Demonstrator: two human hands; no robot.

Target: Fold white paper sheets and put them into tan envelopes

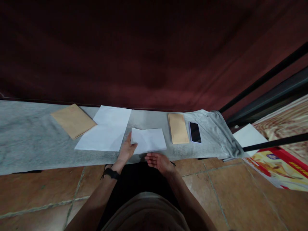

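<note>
A folded sheet of white paper [149, 140] lies in front of me on the grey cloth. My left hand [128, 148] grips its left edge, with the thumb on top and the fingers partly hidden behind it. Just below the paper's near edge is my right hand [158, 161], palm turned up and fingers loosely bent, holding nothing. To the left, larger white sheets [108, 128] are spread flat, and a stack of brown envelopes [73, 121] overlaps their left side. More brown envelopes [178, 129] form a neat pile right of the folded paper.
A phone [195, 132] with a dark screen rests beside the right pile. The grey cloth [31, 138] covers a long narrow surface against a dark red curtain [144, 57]. At right are black bars [267, 75] and a red and yellow box [281, 166] by the tiled floor.
</note>
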